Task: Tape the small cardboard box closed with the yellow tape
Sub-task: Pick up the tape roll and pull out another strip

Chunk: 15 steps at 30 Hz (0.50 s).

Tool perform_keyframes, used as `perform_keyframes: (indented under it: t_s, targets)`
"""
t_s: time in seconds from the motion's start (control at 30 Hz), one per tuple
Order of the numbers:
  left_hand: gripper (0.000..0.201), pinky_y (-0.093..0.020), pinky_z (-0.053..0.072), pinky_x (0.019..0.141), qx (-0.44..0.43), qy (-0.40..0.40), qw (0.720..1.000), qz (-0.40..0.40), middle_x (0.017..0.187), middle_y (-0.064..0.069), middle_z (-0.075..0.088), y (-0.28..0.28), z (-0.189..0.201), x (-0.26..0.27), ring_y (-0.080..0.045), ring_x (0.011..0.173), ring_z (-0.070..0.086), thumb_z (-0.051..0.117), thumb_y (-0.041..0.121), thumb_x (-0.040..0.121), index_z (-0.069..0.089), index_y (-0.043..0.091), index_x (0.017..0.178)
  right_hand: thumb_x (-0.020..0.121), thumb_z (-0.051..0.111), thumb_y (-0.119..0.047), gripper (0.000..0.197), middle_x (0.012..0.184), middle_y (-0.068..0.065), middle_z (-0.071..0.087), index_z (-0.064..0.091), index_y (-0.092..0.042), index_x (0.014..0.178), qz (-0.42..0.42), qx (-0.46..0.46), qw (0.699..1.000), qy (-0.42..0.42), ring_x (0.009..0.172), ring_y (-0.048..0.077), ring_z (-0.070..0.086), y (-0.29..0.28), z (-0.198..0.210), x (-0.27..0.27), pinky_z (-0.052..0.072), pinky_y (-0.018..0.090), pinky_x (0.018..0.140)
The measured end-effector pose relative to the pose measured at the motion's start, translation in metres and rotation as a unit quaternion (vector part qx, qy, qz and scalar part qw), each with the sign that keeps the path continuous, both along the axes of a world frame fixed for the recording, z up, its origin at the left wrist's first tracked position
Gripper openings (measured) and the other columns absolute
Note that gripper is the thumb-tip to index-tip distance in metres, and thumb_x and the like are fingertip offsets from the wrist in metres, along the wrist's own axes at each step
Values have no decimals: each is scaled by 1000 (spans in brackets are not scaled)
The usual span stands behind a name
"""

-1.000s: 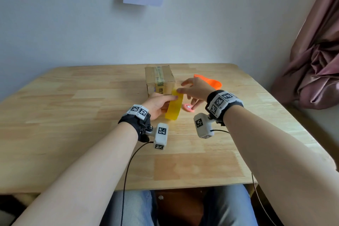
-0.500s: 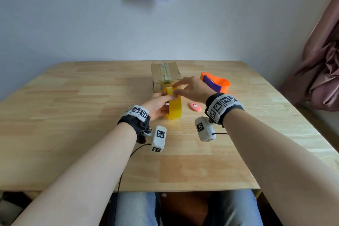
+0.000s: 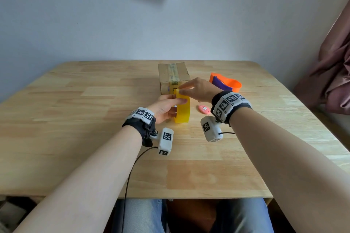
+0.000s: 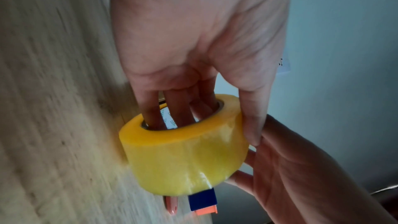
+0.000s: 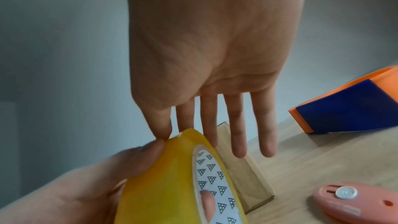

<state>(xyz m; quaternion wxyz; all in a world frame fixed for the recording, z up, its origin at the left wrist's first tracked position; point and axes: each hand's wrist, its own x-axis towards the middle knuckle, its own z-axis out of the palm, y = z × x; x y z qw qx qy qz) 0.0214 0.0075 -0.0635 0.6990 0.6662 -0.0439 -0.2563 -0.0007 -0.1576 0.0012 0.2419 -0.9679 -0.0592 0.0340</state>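
The small cardboard box (image 3: pixel 174 76) stands at the table's far middle, an old pale tape strip along its top. Just in front of it the yellow tape roll (image 3: pixel 182 109) stands on edge on the table. My left hand (image 3: pixel 170 104) grips the roll (image 4: pixel 185 156), with fingers (image 4: pixel 178 111) through the core and the thumb on the outer face. From the right, my right hand (image 3: pixel 180 90) pinches the top of the roll (image 5: pixel 172 168) between thumb and forefinger (image 5: pixel 163 125). Its other fingers stay straight over the box (image 5: pixel 243 173).
An orange and blue tape dispenser (image 3: pixel 225 83) lies to the right of the box, and a small pink cutter (image 3: pixel 204 109) lies under my right wrist. The wooden table (image 3: pixel 75 119) meets a wall behind and a curtain (image 3: pixel 333 73) at the right.
My right hand has come left and down onto the top of the roll. The left hand keeps hold of the roll in front of the box.
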Motion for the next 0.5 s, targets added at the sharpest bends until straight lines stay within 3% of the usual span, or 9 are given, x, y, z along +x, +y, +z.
perform_keyframes:
  t_s: [0.07,0.17,0.23,0.27,0.3,0.37,0.43,0.5]
  targets:
    - [29,-41,58,81,0,-3,1000,5,103,-10,73,-1,2,0,-30,95,70,77,11,89,69,9,116,96,58,-54,38,132,-5,72,73,-35,125,-2,-6,999,-33,104,14,69,-2,1,-2,59,39,91]
    - [30,-40,58,80,7,-1,1000,-10,102,-9,74,-1,2,-3,-28,93,71,77,8,88,68,10,117,97,65,-39,29,127,-4,74,76,-25,120,8,33,998,-57,98,8,65,-6,1,-5,51,22,77]
    - [33,-44,58,89,22,2,999,-29,105,-11,74,-1,1,-6,-31,98,70,78,4,86,67,9,117,97,61,-30,25,126,-2,72,74,-22,118,4,48,998,-49,96,12,68,-6,1,-3,50,17,63]
    - [39,-48,56,96,31,0,999,-40,108,-12,74,-1,1,-7,-33,103,68,81,2,82,68,8,118,97,58,-29,26,126,0,71,72,-22,118,-5,49,998,-36,95,15,69,-5,2,-2,55,22,61]
    - [47,-50,52,100,42,-6,998,-53,110,-14,73,-1,1,-9,-34,105,65,86,3,75,68,7,118,96,55,-30,29,127,3,69,68,-21,120,-16,45,999,-19,97,19,68,-3,3,0,61,30,63]
    - [60,-49,47,98,59,-18,995,-73,112,-17,71,-3,1,-11,-33,103,59,93,9,58,70,7,114,96,51,-33,37,130,7,65,62,-19,128,-30,22,999,12,106,25,65,3,4,4,63,42,79]
    - [67,-46,43,93,63,-24,995,-72,111,-19,69,-5,0,-10,-33,101,56,94,15,50,71,7,112,98,49,-34,42,133,10,62,56,-16,135,-34,3,999,26,113,28,60,8,6,6,58,44,89]
    - [73,-48,47,94,67,-27,996,-59,110,-19,69,-6,0,-9,-33,100,58,96,19,47,70,6,114,99,48,-35,43,132,11,60,54,-14,136,-34,-5,999,31,114,28,59,12,6,8,55,41,87]
